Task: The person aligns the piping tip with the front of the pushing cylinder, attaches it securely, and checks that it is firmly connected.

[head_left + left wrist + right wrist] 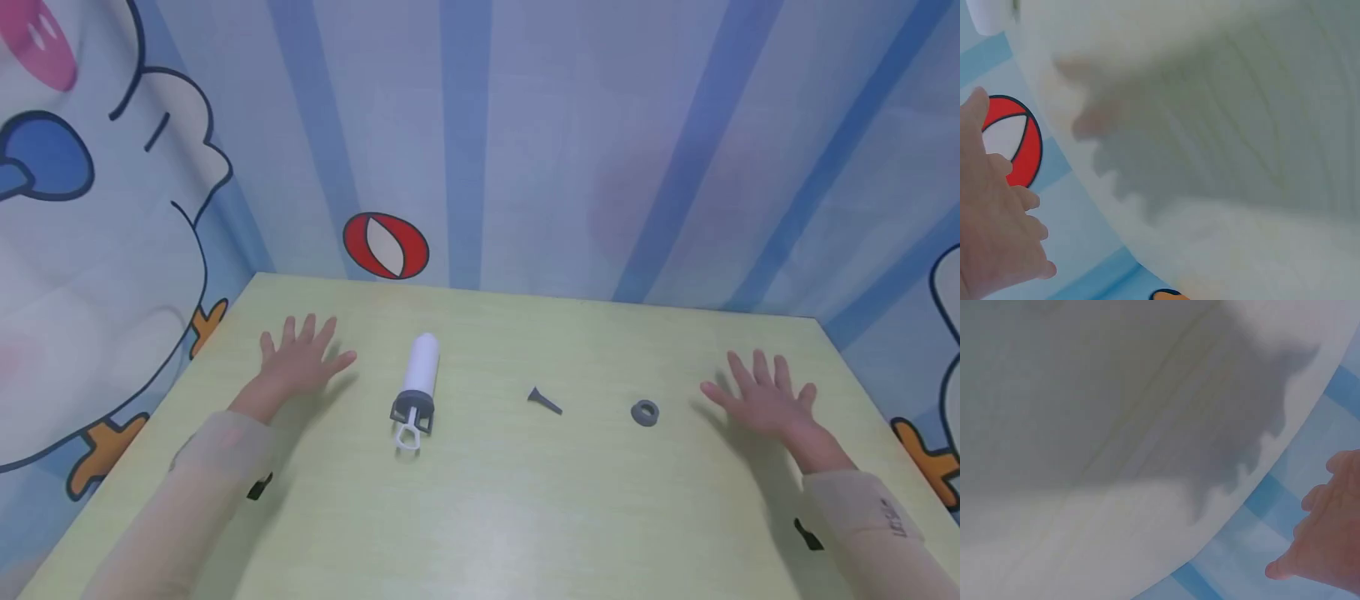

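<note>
My left hand [300, 362] is held over the left part of the pale wooden table [480, 517], fingers spread, holding nothing. Nearest to it, on its right, lies a white syringe-like tube [422, 362] with a grey collar and a white ring-ended plunger [408, 435] pointing toward me. Around the middle lies a small grey nozzle-like piece [545, 401] with a flared end and a thin stem. Farther right sits a grey ring [645, 412]. To the right of that ring, my right hand [767, 398] is also spread above the table with nothing in it. Both wrist views show cast shadows.
A blue striped cloth backdrop [555, 150] with cartoon figures rises behind the table's far edge. Black tabs [259, 486] show beside both sleeves.
</note>
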Available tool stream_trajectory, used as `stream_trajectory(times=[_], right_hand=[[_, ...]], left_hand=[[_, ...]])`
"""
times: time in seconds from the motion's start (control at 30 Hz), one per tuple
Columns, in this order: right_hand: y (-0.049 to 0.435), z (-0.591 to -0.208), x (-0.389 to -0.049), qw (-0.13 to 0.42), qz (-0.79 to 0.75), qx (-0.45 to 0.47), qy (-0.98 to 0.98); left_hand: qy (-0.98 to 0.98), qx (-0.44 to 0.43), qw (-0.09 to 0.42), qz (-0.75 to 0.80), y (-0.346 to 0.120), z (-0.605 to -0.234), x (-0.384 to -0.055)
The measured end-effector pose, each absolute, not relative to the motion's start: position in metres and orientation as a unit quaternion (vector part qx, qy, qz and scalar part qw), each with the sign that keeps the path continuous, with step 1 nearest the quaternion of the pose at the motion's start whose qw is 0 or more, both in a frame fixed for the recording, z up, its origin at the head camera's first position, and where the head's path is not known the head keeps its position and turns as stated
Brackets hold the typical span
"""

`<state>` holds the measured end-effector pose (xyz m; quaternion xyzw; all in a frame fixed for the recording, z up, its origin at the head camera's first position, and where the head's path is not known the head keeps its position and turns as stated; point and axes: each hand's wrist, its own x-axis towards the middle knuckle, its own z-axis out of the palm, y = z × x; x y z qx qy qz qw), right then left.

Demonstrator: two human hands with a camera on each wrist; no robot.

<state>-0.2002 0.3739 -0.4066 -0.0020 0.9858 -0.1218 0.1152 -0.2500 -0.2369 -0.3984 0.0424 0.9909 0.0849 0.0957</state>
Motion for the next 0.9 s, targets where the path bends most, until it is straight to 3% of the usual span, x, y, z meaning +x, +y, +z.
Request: stream_trajectory(times=[0.9], right_hand=[[0.316, -0.383, -0.194, 0.078, -0.117, -0.068, 0.988]], left_hand=[[0.979, 0.179, 0.063, 0.069, -0.136, -0.386, -0.245]])
